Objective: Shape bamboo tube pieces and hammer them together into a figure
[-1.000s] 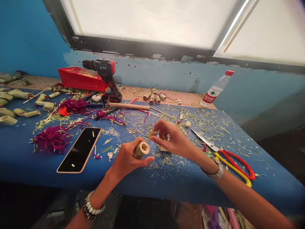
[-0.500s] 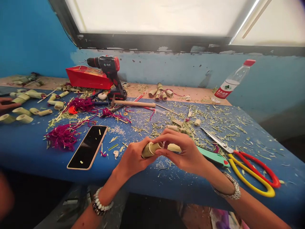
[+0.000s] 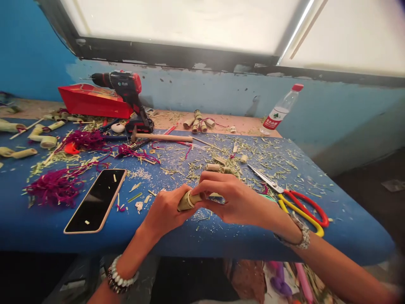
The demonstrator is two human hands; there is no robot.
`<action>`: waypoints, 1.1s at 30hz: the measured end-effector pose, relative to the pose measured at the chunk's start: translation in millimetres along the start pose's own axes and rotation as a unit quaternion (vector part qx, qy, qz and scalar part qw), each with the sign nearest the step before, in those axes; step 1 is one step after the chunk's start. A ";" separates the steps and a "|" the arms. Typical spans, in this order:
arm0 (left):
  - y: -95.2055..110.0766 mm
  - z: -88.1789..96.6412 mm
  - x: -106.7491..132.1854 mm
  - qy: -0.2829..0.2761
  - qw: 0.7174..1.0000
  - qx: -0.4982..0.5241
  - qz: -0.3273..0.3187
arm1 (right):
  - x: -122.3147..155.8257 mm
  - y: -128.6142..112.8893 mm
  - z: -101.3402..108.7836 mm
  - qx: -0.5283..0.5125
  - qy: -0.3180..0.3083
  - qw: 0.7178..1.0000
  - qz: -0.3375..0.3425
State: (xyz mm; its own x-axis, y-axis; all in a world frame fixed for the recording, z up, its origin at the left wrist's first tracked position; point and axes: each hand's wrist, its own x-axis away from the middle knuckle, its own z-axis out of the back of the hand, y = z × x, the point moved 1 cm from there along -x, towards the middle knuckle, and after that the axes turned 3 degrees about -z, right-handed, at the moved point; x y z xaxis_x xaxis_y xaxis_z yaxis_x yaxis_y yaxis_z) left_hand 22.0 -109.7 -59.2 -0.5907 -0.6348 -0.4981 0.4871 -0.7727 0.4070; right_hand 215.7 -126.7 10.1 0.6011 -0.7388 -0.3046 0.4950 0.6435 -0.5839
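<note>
My left hand (image 3: 164, 210) is closed round a short bamboo tube (image 3: 186, 200) just above the blue table's (image 3: 47, 223) front edge. My right hand (image 3: 228, 196) meets it from the right, fingers pinched on a smaller bamboo piece (image 3: 196, 197) pressed against the tube's end. Both hands touch each other around the bamboo. Each wrist wears a bracelet.
A black phone (image 3: 95, 200) lies left of my hands, beside magenta thread tassels (image 3: 55, 185). Red-and-yellow scissors (image 3: 294, 198) lie to the right. A red drill (image 3: 126, 95), a red box (image 3: 88, 101), a hammer (image 3: 161, 137), a water bottle (image 3: 280, 110), bamboo pieces (image 3: 199, 123) and shavings fill the back.
My right hand brought a small bamboo piece from the table to the tube in my left hand. Both hands now press together closer to the table's front edge.
</note>
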 end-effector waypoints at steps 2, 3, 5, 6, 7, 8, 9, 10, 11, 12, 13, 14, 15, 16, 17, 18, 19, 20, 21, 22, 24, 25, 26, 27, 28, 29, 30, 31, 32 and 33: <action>0.1 -0.5 0.1 0.002 1.000 -0.007 0.001 | 1.3 -1.3 -0.8 0.011 0.003 1.000 -0.006; 0.1 -1.2 0.3 0.004 1.000 -0.014 0.001 | 1.9 -2.0 -1.4 0.013 0.006 1.000 -0.007; -0.1 -3.5 1.1 0.007 1.000 -0.029 -0.005 | 3.1 -2.7 -2.9 0.020 0.013 1.000 -0.011; -0.2 -4.8 1.8 0.008 0.999 -0.036 -0.010 | 3.7 -2.8 -3.8 0.026 0.017 0.999 -0.015; -0.4 -6.0 2.5 0.008 0.999 -0.042 -0.016 | 4.4 -2.6 -4.8 0.033 0.021 0.999 -0.018; -0.6 -7.0 3.2 0.008 0.999 -0.047 -0.021 | 5.3 -2.3 -5.9 0.037 0.024 0.999 -0.020; -0.7 -7.7 3.8 0.008 0.998 -0.050 -0.023 | 6.2 -1.8 -7.1 0.039 0.027 0.999 -0.022; -0.8 -8.1 4.3 0.009 0.998 -0.052 -0.024 | 7.2 -1.1 -8.1 0.039 0.031 0.999 -0.022; -0.8 -8.1 4.6 0.010 0.998 -0.052 -0.023 | 8.1 -0.4 -8.8 0.037 0.036 0.998 -0.020; -0.7 -7.8 4.7 0.011 0.998 -0.051 -0.021 | 8.8 0.3 -9.0 0.036 0.041 0.998 -0.018; -0.6 -7.2 4.6 0.013 0.999 -0.049 -0.018 | 9.2 1.1 -8.4 0.038 0.042 0.998 -0.014; -0.5 -6.5 4.5 0.014 0.999 -0.046 -0.014 | 9.1 1.7 -6.8 0.045 0.038 0.998 -0.009; -0.4 -5.7 4.3 0.013 0.999 -0.044 -0.009 | 8.5 2.0 -4.3 0.058 0.024 0.998 0.000; -0.3 -5.0 4.1 0.010 0.999 -0.040 -0.004 | 7.3 1.9 -0.8 0.078 -0.001 0.997 0.014; -0.2 -4.3 4.0 0.006 0.999 -0.036 0.000 | 5.7 1.4 3.4 0.104 -0.029 0.994 0.031; 0.0 -3.7 3.9 0.003 0.999 -0.032 0.004 | 3.7 0.3 7.9 0.138 -0.059 0.987 0.053; 0.2 -3.1 3.8 0.000 1.000 -0.026 0.009 | 1.3 -1.1 12.4 0.178 -0.088 0.977 0.078; 0.4 -2.7 3.8 -0.003 1.000 -0.021 0.013 | -1.4 -2.7 16.4 0.223 -0.113 0.963 0.105; 0.6 -2.3 3.7 -0.006 1.000 -0.016 0.017 | -4.1 -4.2 19.4 0.271 -0.135 0.944 0.131; 0.9 -1.9 3.5 -0.008 1.000 -0.013 0.021 | -6.9 -5.5 21.3 0.317 -0.152 0.923 0.154; 1.4 -1.2 2.9 -0.009 1.000 -0.012 0.022 | -11.9 -6.7 21.7 0.389 -0.176 0.885 0.187; 1.7 -0.9 2.4 -0.008 1.000 -0.012 0.018 | -14.0 -6.6 20.7 0.408 -0.179 0.872 0.202; 1.9 -0.7 2.0 -0.006 1.000 -0.013 0.012 | -15.8 -6.1 19.3 0.417 -0.178 0.865 0.214; 2.0 -0.6 1.6 -0.003 1.000 -0.014 0.008 | -17.2 -5.0 18.0 0.419 -0.177 0.862 0.225; 1.9 -0.7 1.4 0.000 1.000 -0.014 0.005 | -18.4 -3.6 16.8 0.417 -0.178 0.861 0.232; 1.8 -0.8 1.2 0.004 1.000 -0.015 0.004 | -19.3 -1.9 16.0 0.412 -0.184 0.861 0.235; 1.5 -1.0 1.1 0.007 1.000 -0.015 0.005 | -19.9 -0.1 15.5 0.407 -0.193 0.862 0.233; 1.2 -1.3 1.1 0.009 1.000 -0.015 0.006 | -20.2 1.9 15.2 0.401 -0.205 0.863 0.229; 1.0 -1.6 1.1 0.009 1.000 -0.013 0.008 | -20.3 3.7 15.1 0.395 -0.216 0.865 0.223; 0.8 -2.0 1.1 0.006 1.000 -0.011 0.009 | -20.2 5.3 15.1 0.388 -0.223 0.867 0.217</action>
State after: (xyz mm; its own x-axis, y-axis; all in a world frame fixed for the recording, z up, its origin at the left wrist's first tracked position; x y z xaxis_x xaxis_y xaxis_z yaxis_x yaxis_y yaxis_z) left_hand 23.0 -110.9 -61.0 -0.5746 -0.6483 -0.4996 0.5120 -0.7609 0.3985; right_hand 215.7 -105.4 24.6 0.9337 -0.3539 0.0538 0.3308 0.9104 0.2486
